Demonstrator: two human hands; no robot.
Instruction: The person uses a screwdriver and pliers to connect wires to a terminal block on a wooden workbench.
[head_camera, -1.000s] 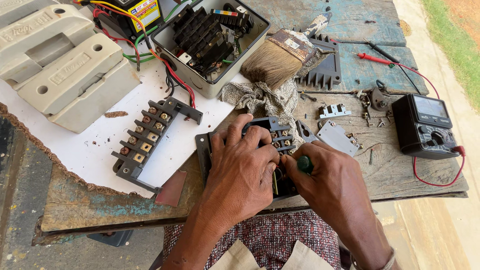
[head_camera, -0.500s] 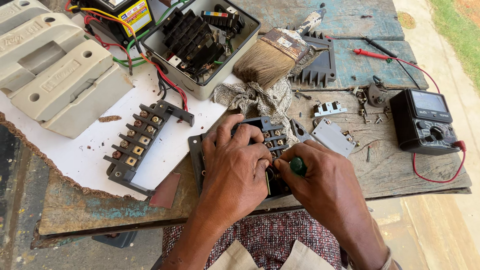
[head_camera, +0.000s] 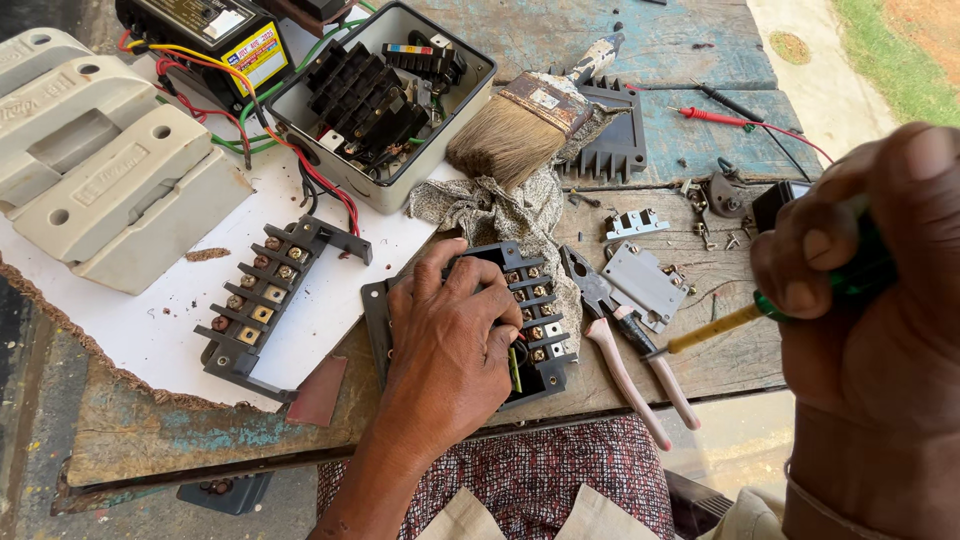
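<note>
**Two hands: one pins, one lifts the tool**

Left hand (head_camera: 450, 335) lies flat, fingers spread, on the dark terminal block (head_camera: 525, 300) at the desk's (head_camera: 700, 365) near edge, pinning it steady. Right hand (head_camera: 880, 300), raised near the camera, grips a green-handled screwdriver (head_camera: 745, 322), tip off the screws. Pliers (head_camera: 625, 345) lie just right of the block, within reach. Farther: brush (head_camera: 520, 125), open grey box (head_camera: 385, 95).

The right hand (head_camera: 870, 290) has lifted off the dark terminal block (head_camera: 520, 320) and risen near the camera at right, gripping a green-handled screwdriver (head_camera: 760, 310); the pink-handled pliers (head_camera: 625, 350) on the desk, covered before, are exposed.
</note>
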